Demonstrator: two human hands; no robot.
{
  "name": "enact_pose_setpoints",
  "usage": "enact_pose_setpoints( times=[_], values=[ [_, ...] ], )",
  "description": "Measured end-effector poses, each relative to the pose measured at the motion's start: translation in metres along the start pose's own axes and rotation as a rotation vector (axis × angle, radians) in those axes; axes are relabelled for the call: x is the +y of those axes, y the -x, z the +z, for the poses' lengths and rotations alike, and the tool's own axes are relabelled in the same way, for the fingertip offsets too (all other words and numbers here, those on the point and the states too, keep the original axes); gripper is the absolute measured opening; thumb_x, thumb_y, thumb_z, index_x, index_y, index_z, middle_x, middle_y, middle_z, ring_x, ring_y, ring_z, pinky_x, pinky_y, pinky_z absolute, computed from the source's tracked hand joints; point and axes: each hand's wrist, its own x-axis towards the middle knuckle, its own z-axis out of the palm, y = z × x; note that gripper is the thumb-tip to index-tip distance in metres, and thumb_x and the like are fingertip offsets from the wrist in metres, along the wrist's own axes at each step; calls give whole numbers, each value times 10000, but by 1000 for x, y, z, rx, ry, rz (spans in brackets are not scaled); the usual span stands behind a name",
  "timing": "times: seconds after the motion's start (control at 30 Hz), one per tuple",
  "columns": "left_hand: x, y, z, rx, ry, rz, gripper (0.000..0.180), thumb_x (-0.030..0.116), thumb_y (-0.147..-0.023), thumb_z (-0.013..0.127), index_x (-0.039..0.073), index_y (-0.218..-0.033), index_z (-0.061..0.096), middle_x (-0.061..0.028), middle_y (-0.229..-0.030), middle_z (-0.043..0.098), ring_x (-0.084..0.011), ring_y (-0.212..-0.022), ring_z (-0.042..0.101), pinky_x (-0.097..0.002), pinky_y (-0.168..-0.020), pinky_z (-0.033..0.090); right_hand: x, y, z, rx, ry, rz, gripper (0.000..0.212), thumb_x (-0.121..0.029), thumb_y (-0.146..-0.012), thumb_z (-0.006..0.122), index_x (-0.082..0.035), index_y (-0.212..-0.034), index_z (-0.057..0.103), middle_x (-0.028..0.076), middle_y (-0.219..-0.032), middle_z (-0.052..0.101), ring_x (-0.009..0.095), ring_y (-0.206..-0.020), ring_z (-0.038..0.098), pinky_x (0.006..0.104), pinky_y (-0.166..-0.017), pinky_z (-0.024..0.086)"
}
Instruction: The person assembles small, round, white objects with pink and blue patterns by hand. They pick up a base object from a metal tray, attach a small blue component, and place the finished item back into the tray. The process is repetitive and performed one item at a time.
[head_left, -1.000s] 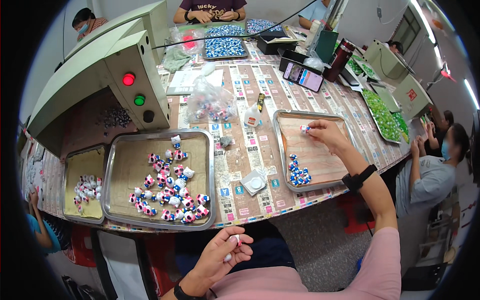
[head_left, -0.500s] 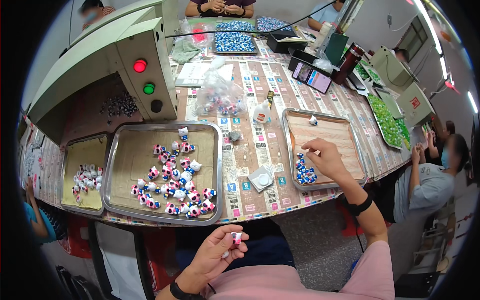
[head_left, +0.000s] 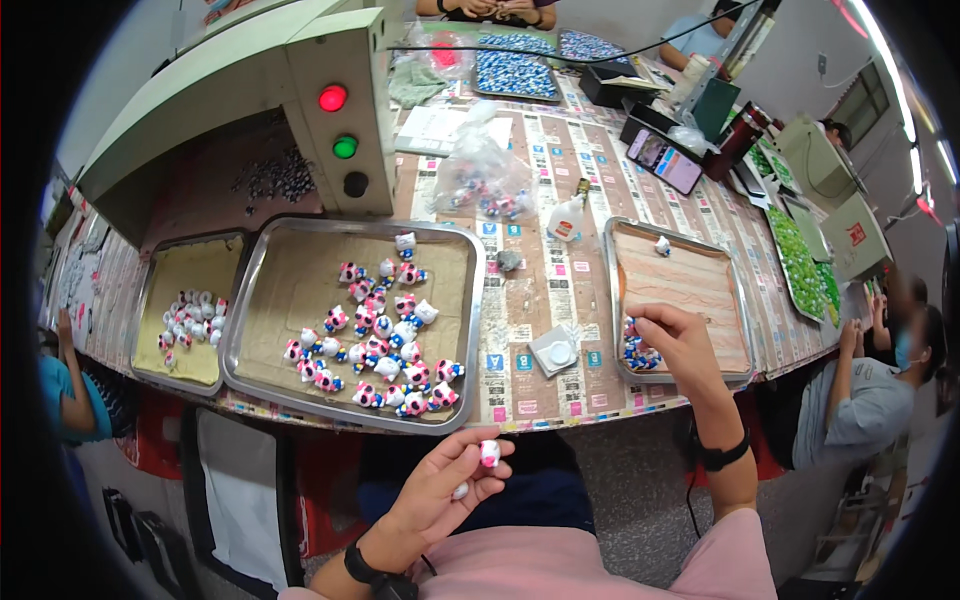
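Between the thumb and fingers of my left hand (head_left: 440, 490) is a small white-and-pink figurine head (head_left: 490, 453), held above my lap. A second small white piece (head_left: 460, 491) sits lower in the same hand. My right hand (head_left: 685, 350) reaches over the right tray (head_left: 685, 378), fingertips drawn together at a cluster of small blue-and-white figurine bodies (head_left: 638, 352). Whether a piece is between those fingertips is hidden. Near that tray's far edge lies a lone white-and-blue piece (head_left: 662, 246). Many pink, white and blue figurines (head_left: 385, 345) lie in the large left tray (head_left: 290, 395).
A smaller tray (head_left: 180, 380) of white pieces stands far left, beside a machine (head_left: 345, 110) with red and green lights. Between the trays are a glue bottle (head_left: 566, 220), a white square dish (head_left: 555, 350) and a plastic bag (head_left: 485, 175). A phone (head_left: 665, 160) leans behind. Other people sit around.
My right hand has come down closer to the blue-and-white bodies. The figurine head in my left hand has been turned, so its dark eyes no longer show. The whole view has shifted slightly.
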Motion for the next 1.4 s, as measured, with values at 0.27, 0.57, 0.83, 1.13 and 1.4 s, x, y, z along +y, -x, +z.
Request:
enact_pose_setpoints(
  times=[0.27,0.57,0.83,1.13,1.4],
  values=[
    [2,-9,6,-50,49,-17,387,117,-987,509,42,-1361,447,-134,-1194,577,-197,-1007,641,-279,-833,576,8,40,49,-224,-331,130,251,-27,-868,674,20,-1113,647,63,-1032,646,90,-900,618,217,-756,510],
    [-1,-6,1,-76,-13,39,294,89,-960,558,39,-1249,534,-105,-1145,600,-164,-964,634,-246,-742,548,1,26,64,-33,239,-319,192,10,-834,669,5,-1025,684,83,-915,645,134,-792,642,245,-683,507],
    [-5,-5,-5,-88,39,15,247,137,-969,556,33,-1194,557,-103,-1111,613,-156,-936,630,-241,-706,523,10,5,72,-38,518,-469,160,12,-813,673,-3,-971,690,110,-861,643,226,-769,643,307,-672,495],
    [-7,-5,-3,-72,21,48,275,101,-956,573,52,-1226,552,-99,-1141,612,-164,-957,630,-252,-743,530,4,7,78,2,651,-559,154,27,-800,665,-5,-948,693,121,-833,640,263,-772,644,331,-683,503],
    [-10,-8,3,-23,12,49,284,83,-926,615,57,-1201,551,-68,-1102,612,-140,-977,606,-247,-738,522,-16,43,81,-54,350,-461,190,11,-786,702,-24,-972,714,109,-865,669,180,-720,647,263,-606,506]
  ],
)
